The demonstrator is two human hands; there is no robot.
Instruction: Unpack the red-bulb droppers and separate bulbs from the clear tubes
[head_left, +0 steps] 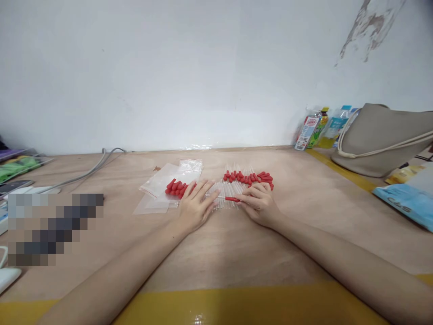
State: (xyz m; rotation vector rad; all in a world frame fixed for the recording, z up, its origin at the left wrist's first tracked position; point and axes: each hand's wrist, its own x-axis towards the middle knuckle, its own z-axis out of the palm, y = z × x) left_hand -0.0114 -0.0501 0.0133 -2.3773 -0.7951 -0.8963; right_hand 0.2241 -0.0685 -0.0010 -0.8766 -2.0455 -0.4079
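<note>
Between my two hands lies a glass dropper with a red rubber bulb (232, 199), held level. My right hand (261, 204) pinches the bulb end. The thumb and forefinger of my left hand (195, 206) close on the thin clear tube, while its other fingers stretch toward a pile of loose red rubber bulbs (176, 188). Under and behind the held dropper, several clear glass tubes (227, 189) lie side by side. Just beyond them rests a row of droppers fitted with red bulbs (248, 177), partly covered by my right hand.
Clear plastic bags (158, 180) lie beyond my left hand. A grey cable (91, 170) crosses the table at left, near a blurred dark object (61, 228). Bottles (334, 128), a drink carton (307, 132), a grey bag (382, 140) and a blue packet (406, 203) are at right.
</note>
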